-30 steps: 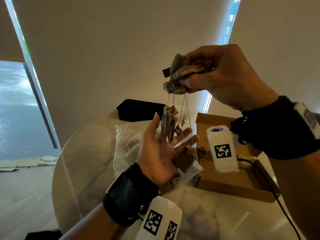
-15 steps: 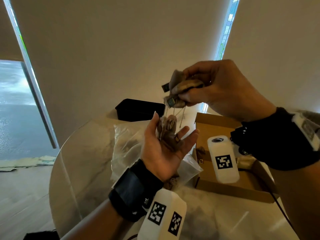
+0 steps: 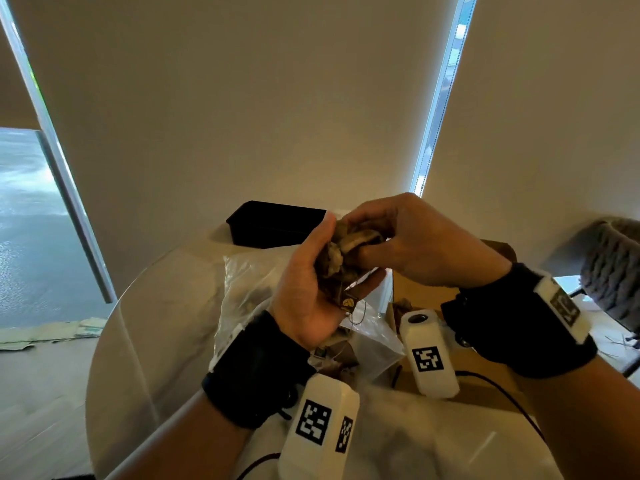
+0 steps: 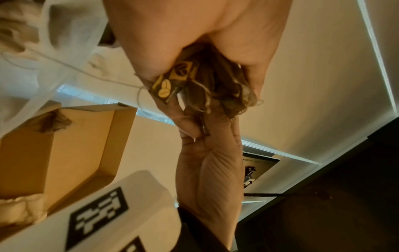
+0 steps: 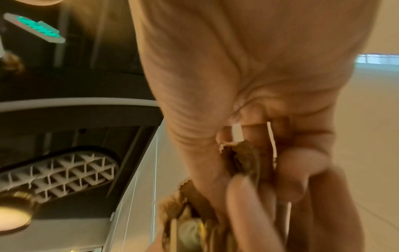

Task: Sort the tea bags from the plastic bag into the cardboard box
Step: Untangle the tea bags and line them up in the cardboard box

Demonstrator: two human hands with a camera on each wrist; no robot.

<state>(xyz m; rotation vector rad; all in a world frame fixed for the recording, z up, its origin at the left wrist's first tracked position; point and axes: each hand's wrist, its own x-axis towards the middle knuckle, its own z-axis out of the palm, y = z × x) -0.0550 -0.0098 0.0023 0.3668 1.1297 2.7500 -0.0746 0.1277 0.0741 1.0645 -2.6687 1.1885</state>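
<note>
Left hand (image 3: 308, 289) cupped our clump of tea bags (image 3: 337, 261); right hand (image 3: 412, 240) pinched its top, above the plastic bag (image 3: 249, 282), left of the cardboard box (image 3: 426, 291).

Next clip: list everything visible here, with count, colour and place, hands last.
tea bags: a bunch, brown, held between both hands
plastic bag: one, clear, on the table behind the left hand
cardboard box: one, brown, open, on the table at right
table: one, pale, round
black tray: one, far table edge
left hand: cups the bunch from below
right hand: pinches the bunch from above
</note>
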